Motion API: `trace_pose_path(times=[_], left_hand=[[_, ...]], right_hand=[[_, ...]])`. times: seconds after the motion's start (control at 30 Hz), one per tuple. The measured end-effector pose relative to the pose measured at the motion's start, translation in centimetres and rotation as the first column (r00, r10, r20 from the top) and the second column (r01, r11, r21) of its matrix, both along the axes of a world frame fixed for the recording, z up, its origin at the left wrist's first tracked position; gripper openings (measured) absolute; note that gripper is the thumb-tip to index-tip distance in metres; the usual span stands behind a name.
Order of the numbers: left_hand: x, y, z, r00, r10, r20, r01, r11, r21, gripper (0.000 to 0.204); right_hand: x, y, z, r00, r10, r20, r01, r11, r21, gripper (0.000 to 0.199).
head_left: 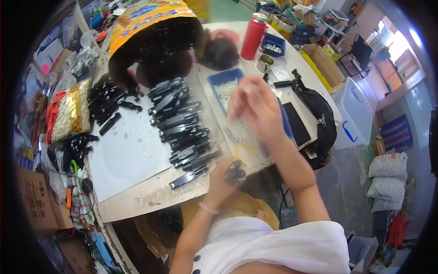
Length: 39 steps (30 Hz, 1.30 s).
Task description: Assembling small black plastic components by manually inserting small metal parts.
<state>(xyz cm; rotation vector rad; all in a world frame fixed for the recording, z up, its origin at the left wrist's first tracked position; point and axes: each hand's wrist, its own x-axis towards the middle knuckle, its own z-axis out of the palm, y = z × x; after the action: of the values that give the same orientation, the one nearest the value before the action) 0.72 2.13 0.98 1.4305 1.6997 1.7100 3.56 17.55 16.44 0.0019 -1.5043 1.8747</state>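
My left hand (222, 177) is closed around a bundle of black parts (235, 173) with round ends, just off the table's near edge. Over the blue tray (233, 72) of small white pieces (223, 93), my right hand (256, 107) is raised and blurred. Its fingers curl together in a pinch; what they hold, if anything, cannot be made out. A long row of black, shiny elongated parts (180, 123) lies left of my hands. Yellow-handled pliers (244, 144) rest on the table between the hands, below the tray.
A large orange bag (153, 18) gapes at the back, with loose black parts (107, 102) left of it. White paper (125, 150) covers the left side. A red bottle (253, 36), a dark flat device (296, 124) and a black bag (315, 114) stand or lie at right.
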Motion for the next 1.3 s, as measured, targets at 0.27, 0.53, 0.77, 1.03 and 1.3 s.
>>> trace_pose_path(times=[0.27, 0.53, 0.77, 1.03, 1.3], left_hand=[[-0.5, 0.0, -1.3, 1.0, 0.004, 0.024, -0.006, 0.996, 0.087, 0.058], [-0.2, 0.1, -0.8, 1.0, -0.02, 0.007, 0.019, 0.999, 0.049, 0.061], [-0.3, 0.2, -1.0, 1.0, -0.014, 0.016, 0.012, 0.996, 0.093, 0.062], [-0.4, 0.0, -1.1, 1.0, 0.009, 0.018, -0.011, 0.997, 0.073, 0.06], [-0.2, 0.3, -0.9, 1.0, -0.007, 0.014, 0.005, 0.995, 0.103, 0.06]], right_hand=[[7.0, -14.7, 10.5, 0.706, 0.196, -0.681, -0.677, -0.096, -0.73, 0.019], [7.0, -13.0, 6.0, 0.472, 0.498, -0.727, -0.875, 0.164, -0.456, 0.032], [6.2, -13.2, 5.2, 0.334, 0.509, -0.793, -0.942, 0.15, -0.301, 0.031], [5.1, -15.9, 8.0, 0.425, 0.251, -0.87, -0.9, 0.215, -0.378, 0.03], [6.8, -12.5, 5.8, 0.358, 0.543, -0.759, -0.923, 0.087, -0.374, 0.032]])
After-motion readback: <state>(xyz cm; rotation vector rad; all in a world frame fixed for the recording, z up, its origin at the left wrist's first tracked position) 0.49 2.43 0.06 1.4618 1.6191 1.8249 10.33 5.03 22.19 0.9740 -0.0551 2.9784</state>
